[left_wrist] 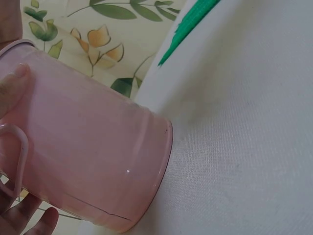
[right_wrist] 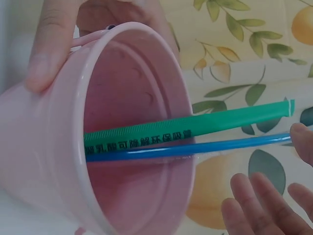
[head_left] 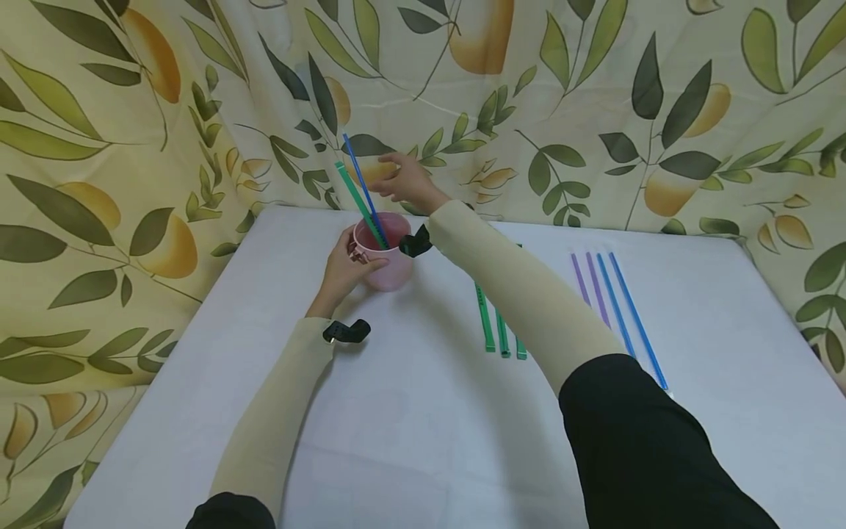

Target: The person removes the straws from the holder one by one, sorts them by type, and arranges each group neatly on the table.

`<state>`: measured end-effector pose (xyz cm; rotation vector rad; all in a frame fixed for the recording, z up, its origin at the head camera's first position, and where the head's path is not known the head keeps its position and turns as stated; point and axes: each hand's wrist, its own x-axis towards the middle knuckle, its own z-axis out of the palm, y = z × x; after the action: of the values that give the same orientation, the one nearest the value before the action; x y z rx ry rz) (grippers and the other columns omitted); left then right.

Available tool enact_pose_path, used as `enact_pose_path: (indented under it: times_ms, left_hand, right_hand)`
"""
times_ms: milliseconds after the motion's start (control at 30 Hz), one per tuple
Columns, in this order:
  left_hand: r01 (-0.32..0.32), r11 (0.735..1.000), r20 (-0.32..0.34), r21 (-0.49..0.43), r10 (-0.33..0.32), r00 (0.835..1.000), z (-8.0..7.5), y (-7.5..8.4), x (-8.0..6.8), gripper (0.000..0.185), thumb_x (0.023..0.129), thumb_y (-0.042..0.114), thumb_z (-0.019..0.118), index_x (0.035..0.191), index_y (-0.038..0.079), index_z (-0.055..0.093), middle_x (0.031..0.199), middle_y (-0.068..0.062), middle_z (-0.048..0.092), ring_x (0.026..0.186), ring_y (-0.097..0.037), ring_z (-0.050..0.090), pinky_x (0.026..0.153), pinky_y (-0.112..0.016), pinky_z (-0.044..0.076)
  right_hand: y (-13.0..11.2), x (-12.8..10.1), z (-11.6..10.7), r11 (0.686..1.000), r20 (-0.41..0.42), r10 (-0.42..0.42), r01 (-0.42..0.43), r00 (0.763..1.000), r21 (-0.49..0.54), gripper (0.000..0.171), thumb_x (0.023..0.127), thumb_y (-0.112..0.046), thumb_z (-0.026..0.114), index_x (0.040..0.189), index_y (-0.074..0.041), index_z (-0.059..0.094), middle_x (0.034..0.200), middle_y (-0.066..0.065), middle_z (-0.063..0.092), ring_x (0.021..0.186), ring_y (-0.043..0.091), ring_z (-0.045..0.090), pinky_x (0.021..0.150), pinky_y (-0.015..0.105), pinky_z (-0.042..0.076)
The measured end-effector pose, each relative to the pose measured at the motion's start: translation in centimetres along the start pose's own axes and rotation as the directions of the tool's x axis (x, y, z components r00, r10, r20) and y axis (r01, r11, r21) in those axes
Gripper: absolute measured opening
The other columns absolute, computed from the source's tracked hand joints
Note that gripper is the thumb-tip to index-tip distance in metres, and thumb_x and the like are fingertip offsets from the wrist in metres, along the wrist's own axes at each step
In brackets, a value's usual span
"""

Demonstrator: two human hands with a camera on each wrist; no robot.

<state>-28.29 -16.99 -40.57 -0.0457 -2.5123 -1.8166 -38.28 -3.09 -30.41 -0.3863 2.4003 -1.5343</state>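
Note:
A pink pail (head_left: 390, 275) with a small loop handle (left_wrist: 22, 159) stands toward the back of the white table. My left hand (head_left: 345, 272) grips its side, thumb near the rim. Inside lean a green wrapped straw (right_wrist: 239, 116) printed with dark characters and a blue straw (right_wrist: 234, 145), both sticking out past the rim. My right hand (head_left: 413, 184) is above the pail, beside the upper end of the blue straw. In the right wrist view its fingers are spread and hold nothing; the thumb is close to the straw's tip, and whether it touches I cannot tell.
Green wrapped straws (head_left: 485, 323) lie on the white table (head_left: 410, 433), partly hidden by my right forearm. Farther right are two purple straws (head_left: 598, 286) and two blue straws (head_left: 634, 312). A leaf-patterned cloth (head_left: 542, 110) hangs behind the table.

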Motion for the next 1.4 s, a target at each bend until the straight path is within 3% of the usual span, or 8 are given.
enact_pose_path:
  times_ms: [167, 533, 767, 1067, 1233, 1400]
  left_hand:
    - [0.002, 1.000, -0.005, 0.008, -0.002, 1.000, 0.1, 0.7, -0.7, 0.079, 0.082, 0.017, 0.072, 0.146, 0.008, 0.027, 0.149, -0.014, 0.035, 0.139, -0.029, 0.033, 0.115, -0.039, 0.033]
    - [-0.016, 0.999, -0.003, 0.029, 0.016, 1.000, 0.0, 0.8, -0.7, 0.080, 0.082, 0.019, 0.073, 0.146, 0.008, 0.026, 0.148, -0.014, 0.036, 0.136, -0.029, 0.036, 0.113, -0.041, 0.035]
    - [-0.018, 0.999, -0.019, 0.037, 0.019, 1.000, 0.1, -2.8, 1.4, 0.086, 0.077, 0.032, 0.076, 0.146, 0.017, 0.027, 0.149, -0.007, 0.037, 0.137, -0.023, 0.037, 0.113, -0.038, 0.035]
    - [-0.021, 0.999, -0.020, 0.029, 0.022, 1.000, 0.1, -2.7, 1.5, 0.086, 0.077, 0.030, 0.077, 0.146, 0.016, 0.028, 0.149, -0.007, 0.037, 0.137, -0.024, 0.037, 0.113, -0.039, 0.035]
    - [-0.028, 0.999, -0.023, 0.029, 0.028, 0.999, 0.1, -2.7, 1.5, 0.086, 0.077, 0.030, 0.078, 0.146, 0.016, 0.028, 0.148, -0.007, 0.037, 0.136, -0.024, 0.037, 0.113, -0.039, 0.036]
    - [-0.036, 0.999, -0.026, 0.025, 0.036, 0.999, 0.1, -2.6, 1.2, 0.084, 0.078, 0.027, 0.077, 0.145, 0.015, 0.029, 0.148, -0.008, 0.038, 0.136, -0.025, 0.038, 0.112, -0.039, 0.036]
  right_hand:
    - [0.2, 0.5, 0.7, 1.000, -0.003, 0.005, -0.005, 1.000, 0.000, 0.062, 0.086, -0.013, 0.067, 0.141, -0.009, 0.037, 0.123, 0.018, 0.060, 0.106, 0.029, 0.063, 0.091, 0.036, 0.055]
    - [0.4, 0.5, 1.8, 0.999, -0.004, -0.006, 0.006, 1.000, 0.036, 0.055, 0.086, -0.009, 0.066, 0.134, 0.001, 0.042, 0.123, 0.024, 0.055, 0.106, 0.033, 0.064, 0.090, 0.037, 0.055]
    - [0.7, 1.0, 2.3, 1.000, 0.004, 0.000, 0.000, 1.000, 0.020, 0.047, 0.087, -0.007, 0.065, 0.130, 0.002, 0.047, 0.119, 0.023, 0.058, 0.102, 0.033, 0.065, 0.086, 0.036, 0.057]
    - [1.2, 1.1, 2.5, 1.000, 0.011, -0.028, 0.028, 1.000, -0.005, 0.028, 0.088, -0.007, 0.063, 0.114, 0.004, 0.060, 0.109, 0.019, 0.063, 0.088, 0.022, 0.063, 0.083, 0.032, 0.057]
    - [1.3, 1.0, 2.2, 0.996, 0.044, -0.014, 0.010, 0.999, 0.091, 0.026, 0.089, -0.008, 0.062, 0.112, 0.004, 0.061, 0.118, 0.019, 0.062, 0.095, 0.022, 0.062, 0.090, 0.035, 0.055]
    - [1.1, 0.9, 1.6, 0.971, 0.068, -0.002, -0.014, 0.998, 0.240, 0.030, 0.091, -0.009, 0.060, 0.118, 0.004, 0.057, 0.123, 0.019, 0.059, 0.110, 0.029, 0.060, 0.097, 0.038, 0.051]
